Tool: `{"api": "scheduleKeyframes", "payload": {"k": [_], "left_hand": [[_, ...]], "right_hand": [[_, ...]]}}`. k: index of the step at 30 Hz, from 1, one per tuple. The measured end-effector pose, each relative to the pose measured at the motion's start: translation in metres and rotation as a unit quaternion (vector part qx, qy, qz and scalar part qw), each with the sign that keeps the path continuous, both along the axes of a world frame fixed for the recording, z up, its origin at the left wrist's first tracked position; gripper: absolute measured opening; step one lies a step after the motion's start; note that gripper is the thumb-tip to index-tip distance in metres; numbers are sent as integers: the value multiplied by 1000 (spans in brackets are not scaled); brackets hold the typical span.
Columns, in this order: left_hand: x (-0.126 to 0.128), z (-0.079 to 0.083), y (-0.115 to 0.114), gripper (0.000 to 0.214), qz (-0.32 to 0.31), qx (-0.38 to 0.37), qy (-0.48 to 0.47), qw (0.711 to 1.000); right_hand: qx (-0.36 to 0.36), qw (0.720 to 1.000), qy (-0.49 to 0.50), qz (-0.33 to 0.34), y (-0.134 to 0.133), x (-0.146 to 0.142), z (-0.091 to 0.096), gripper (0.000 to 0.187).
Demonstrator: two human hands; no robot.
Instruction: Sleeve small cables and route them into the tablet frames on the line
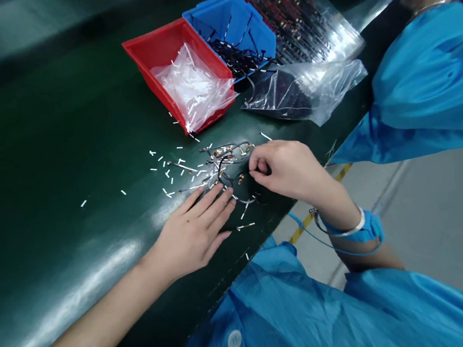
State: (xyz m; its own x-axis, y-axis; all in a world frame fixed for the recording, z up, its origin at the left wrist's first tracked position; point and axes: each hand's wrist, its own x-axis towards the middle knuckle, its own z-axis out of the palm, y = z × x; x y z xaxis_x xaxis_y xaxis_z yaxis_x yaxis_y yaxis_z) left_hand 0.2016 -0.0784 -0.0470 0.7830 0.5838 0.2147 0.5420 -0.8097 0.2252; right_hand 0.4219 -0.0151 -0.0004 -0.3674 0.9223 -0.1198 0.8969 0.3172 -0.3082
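My left hand (194,228) lies flat on the green table, fingers stretched out, with the fingertips at the near edge of a small pile of thin dark cables (224,169) with gold-coloured ends. On the right side of this pile, my right hand (287,168) is closed, thumb and forefinger pinched together. Whatever is between those fingertips is too small to make out. Short white strips (166,174) lie scattered around and among the cables, mostly to the left.
Behind the pile stand a red bin (156,80) holding a plastic bag of white pieces and a blue bin (265,32) of black cables. A clear bag (306,92) and a clear tray (353,42) of parts sit beside them. A co-worker's blue sleeve (426,80) is at right.
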Motion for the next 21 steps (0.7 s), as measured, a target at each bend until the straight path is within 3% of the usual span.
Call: {"api": "scheduleKeyframes", "payload": {"k": [6, 11, 14, 17, 21], "left_hand": [[-6, 0, 5, 42, -6, 6, 5, 1000], [-7, 2, 4, 40, -11, 10, -11, 1000], [-6, 4, 3, 40, -17, 13, -25, 999], [-3, 3, 5, 49, -4, 2, -9, 1000], [-2, -1, 7, 58, 5, -4, 27, 1000]], "right_hand": [[57, 994, 71, -54, -20, 17, 1, 8], [-12, 991, 86, -105, -20, 21, -7, 8], [-27, 992, 78, -99, -19, 15, -10, 8], [1, 994, 77, -79, -21, 9, -9, 7], [70, 989, 53, -121, -27, 13, -10, 6]]}}
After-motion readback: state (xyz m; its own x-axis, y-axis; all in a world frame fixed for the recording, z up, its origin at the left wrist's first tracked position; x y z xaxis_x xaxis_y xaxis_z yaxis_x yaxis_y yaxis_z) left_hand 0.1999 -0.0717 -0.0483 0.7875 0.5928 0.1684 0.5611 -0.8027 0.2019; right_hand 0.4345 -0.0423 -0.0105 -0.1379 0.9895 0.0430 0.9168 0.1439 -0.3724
